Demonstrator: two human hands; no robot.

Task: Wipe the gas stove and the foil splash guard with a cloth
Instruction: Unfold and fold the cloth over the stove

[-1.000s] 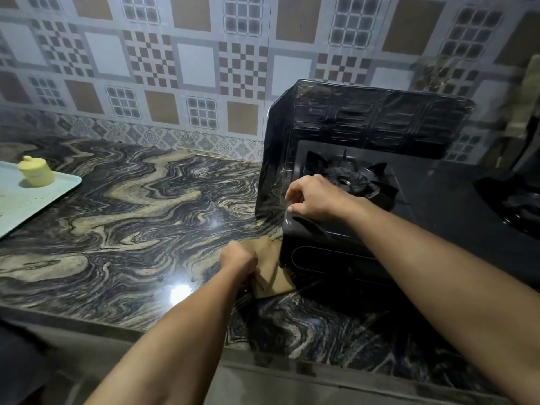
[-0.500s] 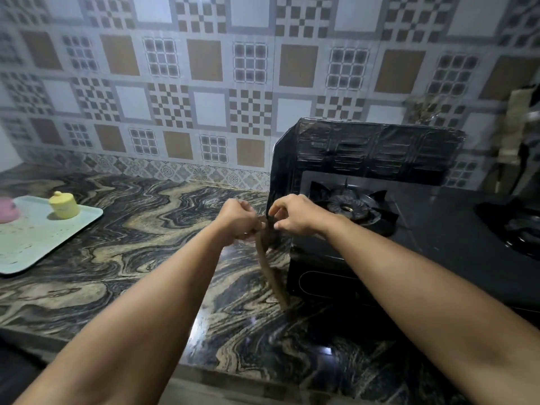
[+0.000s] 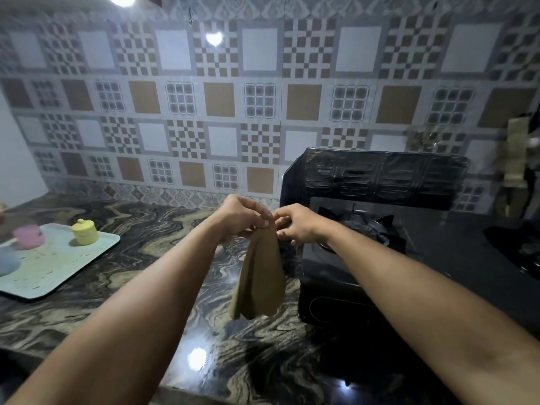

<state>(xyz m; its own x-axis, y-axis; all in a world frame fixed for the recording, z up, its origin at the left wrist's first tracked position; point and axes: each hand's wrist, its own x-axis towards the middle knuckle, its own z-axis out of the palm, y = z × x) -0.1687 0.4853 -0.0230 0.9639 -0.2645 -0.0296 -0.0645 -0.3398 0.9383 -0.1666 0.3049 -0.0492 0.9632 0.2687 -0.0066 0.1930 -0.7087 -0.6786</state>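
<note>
Your left hand (image 3: 238,216) and right hand (image 3: 295,226) both pinch the top edge of the tan cloth (image 3: 258,276), fingers closed on it. It hangs just left of the gas stove (image 3: 344,276), seemingly clear of the table (image 3: 152,229). The foil splash guard (image 3: 380,178) stands behind the stove.

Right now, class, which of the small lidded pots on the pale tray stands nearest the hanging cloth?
The yellow plastic pot, at the tray's right end; the pink pot sits further left.
</note>
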